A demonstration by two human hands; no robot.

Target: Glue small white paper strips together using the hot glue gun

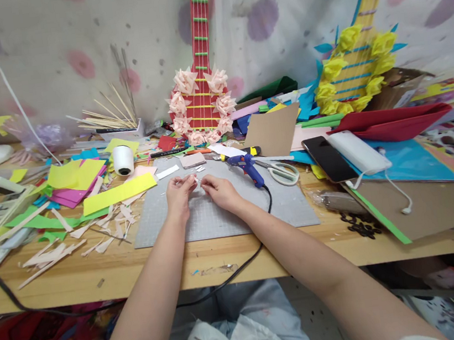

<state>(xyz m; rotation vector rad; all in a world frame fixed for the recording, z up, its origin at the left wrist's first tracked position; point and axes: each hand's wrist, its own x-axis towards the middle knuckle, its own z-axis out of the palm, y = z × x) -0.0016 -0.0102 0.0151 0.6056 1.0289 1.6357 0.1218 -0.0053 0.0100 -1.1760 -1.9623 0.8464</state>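
Over the grey cutting mat [217, 221], both hands meet with their fingertips close together. My left hand [180, 195] is closed in a pinch around a small white piece [196, 180], perhaps paper, too small to make out fully. Just to its right, my right hand [221, 192] is also pinched, its fingertips beside that piece; whatever it grips is hidden. Behind the fingers lie a white strip [167, 172] and a few tiny white bits. A blue glue gun [247, 168] rests right of my right hand, and scissors [283, 172] lie beyond it.
A red paper guitar with pink flowers [201, 34] stands at the back, a yellow one [348, 73] to its right. Paper scraps [104, 225] and a white cup-like object [123, 160] are on the left. A phone [329, 159] lies right; a black cord [270, 200] crosses the mat.
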